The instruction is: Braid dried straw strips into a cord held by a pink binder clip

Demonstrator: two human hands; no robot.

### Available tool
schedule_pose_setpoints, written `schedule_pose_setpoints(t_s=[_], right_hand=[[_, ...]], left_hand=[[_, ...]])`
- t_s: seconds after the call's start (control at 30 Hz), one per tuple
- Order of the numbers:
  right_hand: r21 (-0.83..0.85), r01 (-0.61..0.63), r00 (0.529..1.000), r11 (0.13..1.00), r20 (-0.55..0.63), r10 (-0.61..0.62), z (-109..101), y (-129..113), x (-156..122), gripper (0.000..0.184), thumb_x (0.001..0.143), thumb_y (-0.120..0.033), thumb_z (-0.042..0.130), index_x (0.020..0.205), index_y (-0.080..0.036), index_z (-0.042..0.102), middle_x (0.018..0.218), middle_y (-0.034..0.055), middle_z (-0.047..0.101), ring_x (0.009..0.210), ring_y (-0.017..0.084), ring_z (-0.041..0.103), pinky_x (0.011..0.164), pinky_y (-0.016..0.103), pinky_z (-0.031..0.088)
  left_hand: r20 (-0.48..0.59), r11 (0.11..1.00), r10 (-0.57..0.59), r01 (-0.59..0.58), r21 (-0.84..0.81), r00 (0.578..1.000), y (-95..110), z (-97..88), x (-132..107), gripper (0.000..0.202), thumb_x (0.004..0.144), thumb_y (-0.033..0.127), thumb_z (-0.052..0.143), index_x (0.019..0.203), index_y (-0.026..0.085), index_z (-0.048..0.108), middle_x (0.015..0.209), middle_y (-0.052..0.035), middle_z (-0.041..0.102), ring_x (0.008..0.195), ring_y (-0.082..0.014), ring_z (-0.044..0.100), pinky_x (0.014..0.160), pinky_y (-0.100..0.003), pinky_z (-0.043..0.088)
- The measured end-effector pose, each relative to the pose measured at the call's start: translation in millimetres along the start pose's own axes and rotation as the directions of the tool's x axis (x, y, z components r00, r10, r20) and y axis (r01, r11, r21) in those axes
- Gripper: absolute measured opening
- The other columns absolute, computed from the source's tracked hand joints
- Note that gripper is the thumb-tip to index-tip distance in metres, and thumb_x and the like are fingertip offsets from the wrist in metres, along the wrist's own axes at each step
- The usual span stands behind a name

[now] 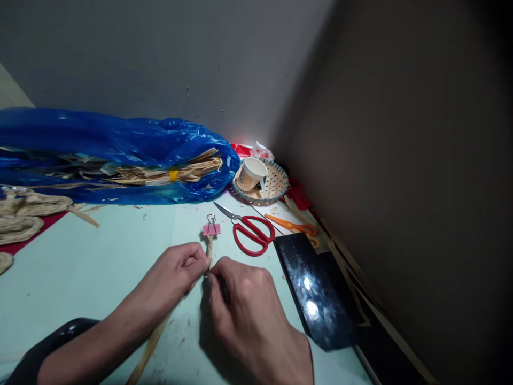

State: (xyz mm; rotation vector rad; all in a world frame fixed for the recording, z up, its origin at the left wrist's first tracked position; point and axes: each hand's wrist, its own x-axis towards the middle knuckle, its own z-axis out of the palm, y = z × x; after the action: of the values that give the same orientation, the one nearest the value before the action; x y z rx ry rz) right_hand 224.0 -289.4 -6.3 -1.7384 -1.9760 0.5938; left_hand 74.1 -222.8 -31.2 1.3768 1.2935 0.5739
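Observation:
A short braid of straw-coloured fibre (210, 247) hangs down from a pink binder clip (211, 229) on the table. My left hand (182, 267) pinches the braid's lower end between thumb and forefinger. Close beside it, my right hand (244, 299) is closed at the same spot, thumb and forefinger together on the fibre; its other fingers are curled and partly hidden. A loose flat strand (150, 345) runs from under my left hand toward the near edge. Red-handled scissors (252, 235) lie just right of the clip.
Behind lies a blue plastic bag (160, 139) with a bundle of dry fibre (196, 168). A paper cup (252, 174) sits in a woven basket (278, 182). Orange scissors (292, 224) and a dark glossy slab (312, 291) lie right. Coiled braids (36, 206) are at left.

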Motion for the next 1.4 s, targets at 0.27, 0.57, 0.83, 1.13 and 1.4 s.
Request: schedule_pose_setpoints(t_s=[0.27,0.57,0.83,1.13,1.4], right_hand=[[-0.269,0.2,0.98,0.942,0.071,-0.187,11.5,-0.5,-6.6,0.016,0.085,-0.006,0.049,0.09,-0.019,0.057,0.079,0.0043,0.067,0.066,0.023,0.063,0.058,0.033,0.029],[-0.176,0.311,0.95,0.934,0.097,-0.298,6.4,-0.4,-1.6,0.014,0.091,-0.019,0.052,0.096,-0.015,0.064,0.083,0.007,0.072,0.068,0.021,0.065,0.059,0.032,0.034],[-0.199,0.317,0.945,0.927,-0.017,-0.327,-5.0,24.2,20.9,0.03,0.101,-0.022,0.044,0.111,-0.012,0.071,0.112,0.0136,0.074,0.103,0.024,0.067,0.091,0.034,0.049],[-0.15,0.504,0.858,0.851,0.202,-0.473,24.1,22.3,4.5,0.073,0.101,-0.046,0.048,0.155,-0.001,0.031,0.161,0.023,0.033,0.153,0.03,0.024,0.127,0.045,0.015],[-0.116,0.607,0.79,0.786,0.19,-0.582,13.1,15.4,-12.4,0.068,0.103,-0.044,0.047,0.157,-0.009,0.027,0.163,0.0141,0.035,0.152,0.025,0.027,0.128,0.042,0.018]], left_hand=[[0.146,0.97,-0.136,0.162,-0.181,0.98,15.1,-4.6,-9.3,0.033,0.077,0.049,0.066,0.066,0.022,0.05,0.043,0.0139,0.033,0.041,-0.0046,0.012,0.041,-0.021,0.005],[0.165,0.977,-0.117,0.144,-0.16,0.979,8.2,-10.0,-5.4,0.033,0.074,0.046,0.069,0.062,0.021,0.052,0.041,0.0125,0.034,0.037,-0.0043,0.017,0.038,-0.02,0.008],[0.122,0.991,-0.062,0.076,-0.114,0.991,20.5,-28.2,-5.2,0.026,0.068,0.039,0.071,0.06,0.02,0.055,0.04,0.011,0.038,0.036,-0.0044,0.022,0.038,-0.019,0.014],[0.155,0.993,0.014,0.004,-0.121,0.988,20.5,-25.4,-10.8,0.025,0.073,0.035,0.066,0.061,0.02,0.05,0.046,0.0102,0.036,0.041,-0.0053,0.022,0.041,-0.019,0.014],[0.196,0.993,0.031,-0.008,-0.118,0.98,15.5,-26.9,-4.9,0.031,0.073,0.044,0.067,0.06,0.02,0.052,0.044,0.0104,0.036,0.038,-0.0057,0.022,0.039,-0.021,0.013]])
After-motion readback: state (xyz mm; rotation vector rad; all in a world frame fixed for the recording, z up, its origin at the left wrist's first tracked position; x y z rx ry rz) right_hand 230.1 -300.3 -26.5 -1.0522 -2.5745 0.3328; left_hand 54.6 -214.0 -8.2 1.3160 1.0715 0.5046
